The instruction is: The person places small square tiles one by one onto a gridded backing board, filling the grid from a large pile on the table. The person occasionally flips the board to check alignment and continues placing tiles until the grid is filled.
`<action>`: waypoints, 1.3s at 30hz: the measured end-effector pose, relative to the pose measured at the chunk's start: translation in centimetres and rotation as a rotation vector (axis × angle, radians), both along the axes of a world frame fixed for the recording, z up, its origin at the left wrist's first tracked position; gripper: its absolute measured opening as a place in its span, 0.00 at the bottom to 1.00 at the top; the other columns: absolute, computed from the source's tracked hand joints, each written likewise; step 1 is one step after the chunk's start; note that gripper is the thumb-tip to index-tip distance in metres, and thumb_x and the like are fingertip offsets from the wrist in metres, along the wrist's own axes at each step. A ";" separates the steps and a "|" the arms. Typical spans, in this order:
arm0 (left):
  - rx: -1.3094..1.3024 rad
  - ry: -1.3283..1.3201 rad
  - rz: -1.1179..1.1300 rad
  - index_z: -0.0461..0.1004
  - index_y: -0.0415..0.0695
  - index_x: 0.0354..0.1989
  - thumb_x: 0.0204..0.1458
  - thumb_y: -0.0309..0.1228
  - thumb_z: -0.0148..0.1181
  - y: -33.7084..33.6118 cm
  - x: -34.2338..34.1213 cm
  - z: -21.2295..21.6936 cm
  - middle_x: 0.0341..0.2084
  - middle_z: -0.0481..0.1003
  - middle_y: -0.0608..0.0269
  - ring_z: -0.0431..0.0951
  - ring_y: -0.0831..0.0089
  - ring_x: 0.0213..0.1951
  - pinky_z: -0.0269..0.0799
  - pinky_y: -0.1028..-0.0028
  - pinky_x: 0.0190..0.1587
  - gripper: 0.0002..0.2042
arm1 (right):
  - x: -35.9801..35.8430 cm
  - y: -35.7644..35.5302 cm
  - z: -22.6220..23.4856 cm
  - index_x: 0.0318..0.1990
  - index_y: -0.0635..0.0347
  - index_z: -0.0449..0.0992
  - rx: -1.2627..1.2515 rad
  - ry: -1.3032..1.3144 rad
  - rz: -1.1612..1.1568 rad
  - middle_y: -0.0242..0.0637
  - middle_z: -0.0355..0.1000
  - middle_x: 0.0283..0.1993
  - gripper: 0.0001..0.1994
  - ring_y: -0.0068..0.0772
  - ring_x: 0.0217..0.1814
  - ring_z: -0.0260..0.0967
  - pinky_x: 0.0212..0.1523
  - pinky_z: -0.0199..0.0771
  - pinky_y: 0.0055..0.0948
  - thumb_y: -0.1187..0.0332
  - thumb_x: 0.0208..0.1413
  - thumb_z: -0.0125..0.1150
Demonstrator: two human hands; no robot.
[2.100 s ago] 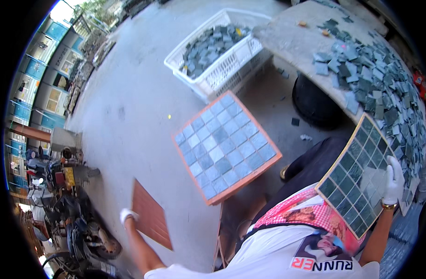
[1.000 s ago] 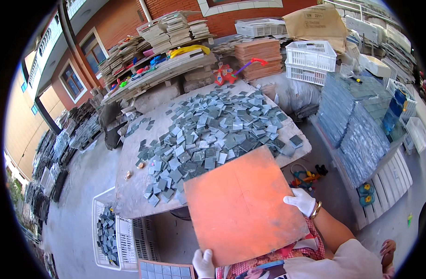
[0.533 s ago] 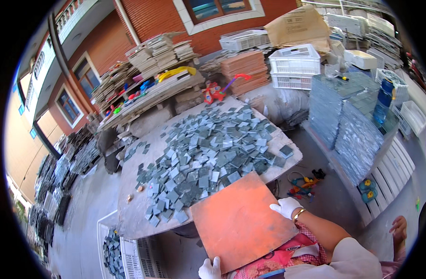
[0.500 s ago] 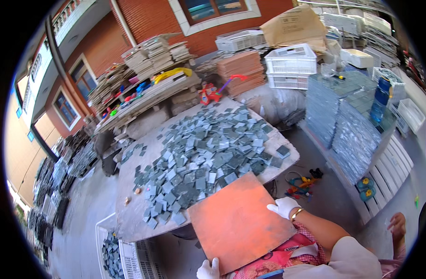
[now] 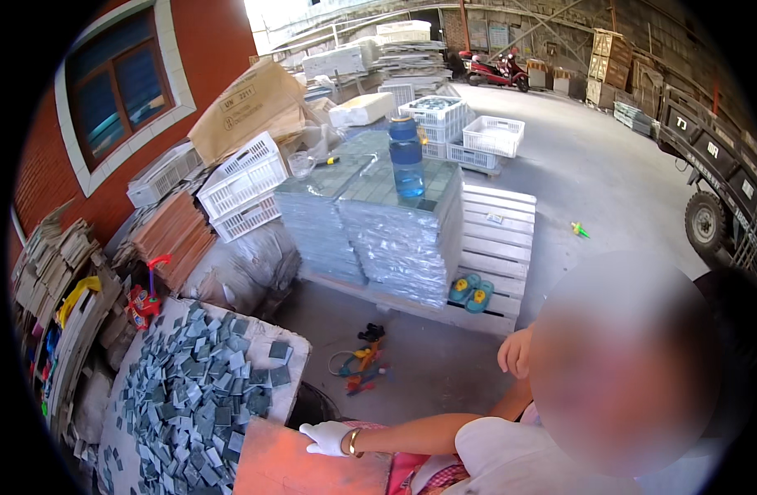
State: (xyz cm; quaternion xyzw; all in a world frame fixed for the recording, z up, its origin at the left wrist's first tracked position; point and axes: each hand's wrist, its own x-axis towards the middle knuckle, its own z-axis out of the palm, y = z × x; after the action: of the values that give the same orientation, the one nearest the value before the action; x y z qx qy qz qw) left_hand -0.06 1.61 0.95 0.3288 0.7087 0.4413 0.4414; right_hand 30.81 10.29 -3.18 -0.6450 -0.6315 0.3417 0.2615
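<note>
My right hand (image 5: 326, 438), in a white glove with a gold bracelet at the wrist, is closed on the edge of a flat orange board (image 5: 283, 466). The board lies low in the picture, over my lap and against the table, and its near part runs out of the frame. My left hand is out of sight. Beside the board, a heap of small square grey stone tiles (image 5: 193, 388) covers much of the pale table (image 5: 292, 351).
Close on my right is another person, whose bare hand (image 5: 515, 353) is raised. A wrapped tile stack (image 5: 403, 256) bears a blue bottle (image 5: 406, 161) on a white pallet (image 5: 502, 239). Small sandals (image 5: 471, 293) rest on the pallet, and toys (image 5: 364, 363) lie on the floor.
The view has swung to the right, so the table and board now sit lower left. My left hand has left the picture, while my right stays on the board. The other person shows more.
</note>
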 end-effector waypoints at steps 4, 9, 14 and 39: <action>0.050 0.384 -0.161 0.61 0.31 0.61 0.62 0.43 0.48 0.8 -0.5 -0.2 0.58 0.65 0.40 0.67 0.53 0.55 0.63 0.60 0.60 0.28 | -1.8 -0.5 0.7 0.49 0.68 0.60 0.045 -0.080 -0.065 0.56 0.73 0.34 0.22 0.56 0.38 0.73 0.36 0.71 0.50 0.58 0.57 0.55; 0.045 0.268 -0.113 0.62 0.31 0.60 0.60 0.40 0.51 0.3 -0.8 0.5 0.57 0.66 0.43 0.68 0.54 0.54 0.65 0.59 0.59 0.26 | -2.3 0.5 1.0 0.50 0.70 0.63 -0.068 -0.028 -0.011 0.57 0.74 0.38 0.28 0.58 0.41 0.73 0.41 0.72 0.48 0.52 0.55 0.56; 0.057 0.128 -0.219 0.62 0.32 0.60 0.60 0.39 0.52 1.0 1.5 1.6 0.57 0.66 0.44 0.68 0.55 0.54 0.65 0.60 0.59 0.26 | -0.8 4.6 -4.4 0.50 0.71 0.73 -0.201 0.302 -0.024 0.51 0.76 0.44 0.39 0.47 0.46 0.75 0.46 0.73 0.41 0.39 0.44 0.64; 0.908 0.917 -0.650 0.80 0.47 0.42 0.47 0.26 0.54 1.5 -7.2 8.0 0.42 0.79 0.60 0.77 0.62 0.48 0.68 0.62 0.58 0.14 | 4.7 2.1 8.7 0.46 0.60 0.75 0.898 0.075 0.583 0.46 0.70 0.53 0.13 0.42 0.57 0.67 0.57 0.66 0.36 0.68 0.54 0.56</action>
State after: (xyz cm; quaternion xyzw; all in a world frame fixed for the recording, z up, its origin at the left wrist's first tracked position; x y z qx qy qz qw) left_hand -7.25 3.16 8.97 0.8260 0.4359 0.3563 0.0282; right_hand 35.53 12.43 5.56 -0.2551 -0.8586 0.1193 0.4284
